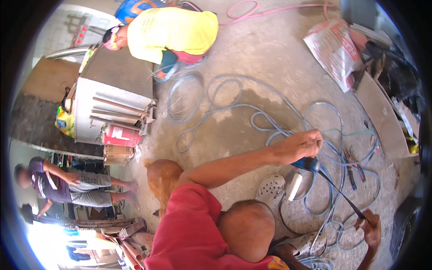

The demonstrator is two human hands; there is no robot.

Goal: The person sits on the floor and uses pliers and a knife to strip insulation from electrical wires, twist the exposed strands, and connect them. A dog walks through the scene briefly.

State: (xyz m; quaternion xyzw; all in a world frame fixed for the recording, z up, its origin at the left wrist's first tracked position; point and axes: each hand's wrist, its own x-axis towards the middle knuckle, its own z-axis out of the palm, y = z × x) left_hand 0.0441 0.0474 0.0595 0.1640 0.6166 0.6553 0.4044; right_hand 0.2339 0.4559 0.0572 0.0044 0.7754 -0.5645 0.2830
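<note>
My left hand [302,145] is closed around a dark blue and black roll-like piece [307,164], partly hidden under the fingers. From it a black strip [338,191], which looks like tape, stretches down to the right. The strip's other end is pinched in my right hand [371,228]. Loops of blue-grey cable [270,123] lie on the floor under and around both hands. Beside the loops rest pliers [351,166] with dark handles. A short white cylinder [294,187] is just below my left hand, close to a pale clog [271,188].
A person in yellow [173,33] crouches at the far left, hands near a cable coil. Another person [67,182] stands left. Clamps and a red container [121,134] are by a white panel [90,108]. A printed sack [335,51] and board [382,112] are right.
</note>
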